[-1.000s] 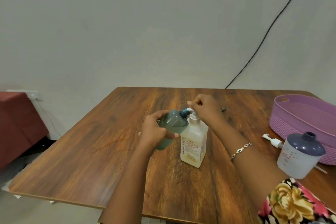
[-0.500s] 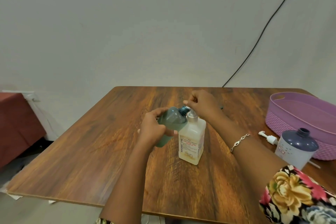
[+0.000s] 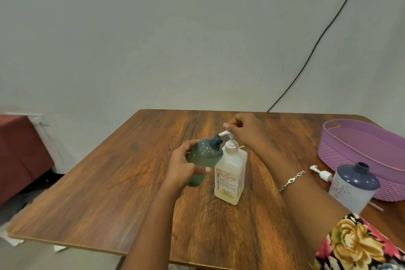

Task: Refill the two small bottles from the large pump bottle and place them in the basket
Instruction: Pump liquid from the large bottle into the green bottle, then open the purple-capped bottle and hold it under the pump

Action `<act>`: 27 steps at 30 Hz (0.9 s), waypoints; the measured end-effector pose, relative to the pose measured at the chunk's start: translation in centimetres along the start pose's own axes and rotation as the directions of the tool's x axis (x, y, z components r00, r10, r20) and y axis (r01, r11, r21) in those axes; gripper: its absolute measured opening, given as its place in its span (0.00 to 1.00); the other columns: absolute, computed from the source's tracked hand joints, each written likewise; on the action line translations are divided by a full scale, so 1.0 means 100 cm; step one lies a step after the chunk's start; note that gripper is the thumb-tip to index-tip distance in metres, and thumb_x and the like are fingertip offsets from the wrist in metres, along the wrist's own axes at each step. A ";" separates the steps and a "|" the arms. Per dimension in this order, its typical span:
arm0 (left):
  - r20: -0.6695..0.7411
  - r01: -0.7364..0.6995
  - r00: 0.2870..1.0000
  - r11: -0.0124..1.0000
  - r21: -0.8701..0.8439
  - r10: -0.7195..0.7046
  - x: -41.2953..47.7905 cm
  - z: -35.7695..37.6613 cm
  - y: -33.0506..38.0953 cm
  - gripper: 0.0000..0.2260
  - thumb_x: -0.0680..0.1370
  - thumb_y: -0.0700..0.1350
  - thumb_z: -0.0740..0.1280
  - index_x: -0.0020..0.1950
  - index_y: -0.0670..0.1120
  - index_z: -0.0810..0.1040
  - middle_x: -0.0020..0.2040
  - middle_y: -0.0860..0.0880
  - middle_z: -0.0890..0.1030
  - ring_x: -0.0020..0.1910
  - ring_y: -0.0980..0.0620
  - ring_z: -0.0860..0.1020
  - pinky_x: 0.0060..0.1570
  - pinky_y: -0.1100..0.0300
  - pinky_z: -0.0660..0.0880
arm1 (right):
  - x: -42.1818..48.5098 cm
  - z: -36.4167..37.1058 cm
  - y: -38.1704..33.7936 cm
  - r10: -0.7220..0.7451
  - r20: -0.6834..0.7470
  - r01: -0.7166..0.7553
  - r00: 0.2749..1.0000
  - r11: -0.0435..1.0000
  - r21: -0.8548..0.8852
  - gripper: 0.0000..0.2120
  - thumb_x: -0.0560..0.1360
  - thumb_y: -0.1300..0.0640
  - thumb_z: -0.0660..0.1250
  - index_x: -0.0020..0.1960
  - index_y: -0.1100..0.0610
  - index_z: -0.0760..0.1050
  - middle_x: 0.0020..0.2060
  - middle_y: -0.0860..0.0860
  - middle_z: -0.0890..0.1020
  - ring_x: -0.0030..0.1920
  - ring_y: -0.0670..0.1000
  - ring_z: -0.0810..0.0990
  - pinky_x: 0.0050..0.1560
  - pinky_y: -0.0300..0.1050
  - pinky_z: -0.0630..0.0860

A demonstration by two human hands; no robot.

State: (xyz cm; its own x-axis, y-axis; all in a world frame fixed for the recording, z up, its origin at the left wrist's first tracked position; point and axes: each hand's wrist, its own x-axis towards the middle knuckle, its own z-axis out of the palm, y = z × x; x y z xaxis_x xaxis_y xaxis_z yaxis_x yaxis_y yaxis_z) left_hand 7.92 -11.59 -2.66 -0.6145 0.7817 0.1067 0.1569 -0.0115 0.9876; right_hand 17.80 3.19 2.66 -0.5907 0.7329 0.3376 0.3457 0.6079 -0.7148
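1. Table [image 3: 109,193] fills the lower centre of the frame, wall behind it.
2. Pump bottle [image 3: 231,173] upright mid-table, centre frame.
3. Small bottle [image 3: 202,158] tilted, just left of it and touching; neck up at the spout. Left hand [image 3: 182,166] grips it from the left.
4. Right hand [image 3: 247,131] on top of the pump, fingers curled over it.
5. Basket [image 3: 341,155] on the table, right edge of frame.
6. Second small bottle [image 3: 352,188] upright in front of the basket, lower right.
7. Loose pump head [image 3: 322,173] lies just left of that bottle.
8. Cable [image 3: 317,41] runs down the wall, upper right, ending behind the table.

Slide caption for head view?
Refill: left hand holds green bottle at pump bottle nozzle; right hand grips pump head.
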 end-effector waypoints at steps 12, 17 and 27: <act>-0.011 0.005 1.000 0.974 -0.228 -0.008 -0.009 -0.006 -0.010 0.29 0.63 0.25 0.70 0.57 0.50 0.73 0.54 0.49 0.77 0.53 0.50 0.76 0.42 0.60 0.74 | -0.050 -0.008 -0.014 -0.167 -0.205 0.179 0.964 0.983 0.042 0.05 0.74 0.59 0.66 0.44 0.50 0.74 0.43 0.43 0.75 0.42 0.39 0.72 0.40 0.29 0.66; -0.021 -0.030 0.999 0.966 -0.257 0.026 -0.013 -0.015 -0.016 0.29 0.63 0.25 0.71 0.59 0.47 0.72 0.54 0.49 0.77 0.53 0.49 0.76 0.47 0.55 0.74 | -0.076 0.011 -0.027 -0.201 -0.133 0.219 0.970 0.967 0.132 0.07 0.73 0.58 0.68 0.49 0.49 0.75 0.45 0.40 0.75 0.46 0.38 0.73 0.44 0.26 0.67; -0.047 -0.087 0.996 0.973 -0.215 0.079 -0.015 -0.050 -0.022 0.29 0.63 0.24 0.70 0.56 0.49 0.72 0.54 0.47 0.77 0.54 0.47 0.76 0.49 0.56 0.77 | -0.073 0.081 -0.041 -0.077 0.162 0.018 0.984 0.940 0.341 0.31 0.68 0.58 0.74 0.68 0.55 0.66 0.61 0.48 0.74 0.60 0.45 0.71 0.61 0.40 0.69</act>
State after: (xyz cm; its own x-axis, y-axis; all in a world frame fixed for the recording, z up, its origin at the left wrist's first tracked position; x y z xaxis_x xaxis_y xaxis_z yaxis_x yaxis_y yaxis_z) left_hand 4.66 -15.85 -4.45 -0.6357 0.7483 0.1896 0.0400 -0.2133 0.9762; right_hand 14.78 -7.15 -1.88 -0.7262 0.6243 0.2879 0.0660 0.4801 -0.8747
